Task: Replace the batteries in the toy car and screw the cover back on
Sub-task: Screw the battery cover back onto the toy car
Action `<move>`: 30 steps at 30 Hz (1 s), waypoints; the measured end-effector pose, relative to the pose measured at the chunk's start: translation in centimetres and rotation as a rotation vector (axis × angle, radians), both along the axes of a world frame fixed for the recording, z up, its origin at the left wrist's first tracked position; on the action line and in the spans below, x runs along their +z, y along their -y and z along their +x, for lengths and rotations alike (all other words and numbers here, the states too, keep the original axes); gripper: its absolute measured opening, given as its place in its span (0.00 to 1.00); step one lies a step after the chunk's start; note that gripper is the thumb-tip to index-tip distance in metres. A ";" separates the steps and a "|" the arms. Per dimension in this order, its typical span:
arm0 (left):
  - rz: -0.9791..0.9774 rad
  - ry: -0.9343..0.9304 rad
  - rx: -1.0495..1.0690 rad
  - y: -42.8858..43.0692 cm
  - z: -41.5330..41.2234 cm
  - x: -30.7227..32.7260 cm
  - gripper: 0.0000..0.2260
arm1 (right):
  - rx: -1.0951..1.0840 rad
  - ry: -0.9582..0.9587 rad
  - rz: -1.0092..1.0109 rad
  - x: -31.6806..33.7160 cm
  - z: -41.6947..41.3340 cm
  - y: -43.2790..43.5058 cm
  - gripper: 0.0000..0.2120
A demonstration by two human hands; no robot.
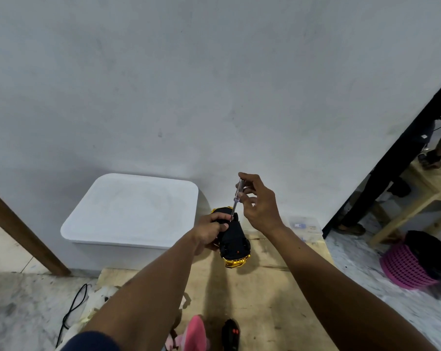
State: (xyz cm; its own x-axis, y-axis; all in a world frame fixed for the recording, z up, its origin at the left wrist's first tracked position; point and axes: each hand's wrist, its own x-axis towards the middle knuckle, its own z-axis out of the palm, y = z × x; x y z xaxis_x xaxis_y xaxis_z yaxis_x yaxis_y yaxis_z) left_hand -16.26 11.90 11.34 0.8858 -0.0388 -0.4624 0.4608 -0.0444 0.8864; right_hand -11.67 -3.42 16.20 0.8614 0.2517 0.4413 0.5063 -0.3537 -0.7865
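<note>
The toy car (233,240) is gold with a black underside and is held upside down above the wooden table (265,295). My left hand (210,231) grips the car's far end from the left. My right hand (258,201) pinches a screwdriver (237,198) with a clear handle, held nearly upright. Its tip touches the black underside close to my left thumb. The battery cover and the screw are too small to make out.
A white lidded bin (130,211) stands to the left against the wall. A clear plastic box (305,228) sits at the table's far right. A black remote (230,334) and a pink toy (195,334) lie at the near edge. A pink basket (407,267) is on the floor right.
</note>
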 end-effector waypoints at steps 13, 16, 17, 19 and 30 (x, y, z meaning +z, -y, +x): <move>-0.020 0.015 -0.006 0.6 0.3 0.6 0.13 | -0.008 0.071 -0.069 0.3 -0.3 -0.3 0.27; -0.008 0.015 -0.003 0.3 0.3 0.7 0.13 | -0.015 0.058 -0.025 0.6 -0.2 -0.3 0.25; -0.005 0.013 0.000 0.2 0.3 0.6 0.13 | -0.012 0.053 -0.016 0.6 -0.2 -0.3 0.24; -0.002 0.010 0.007 -0.1 0.2 0.5 0.13 | -0.009 0.049 0.000 0.7 -0.2 -0.3 0.22; 0.016 -0.003 -0.018 -0.2 0.0 0.4 0.13 | 0.031 0.051 0.025 0.5 -0.3 -0.6 0.20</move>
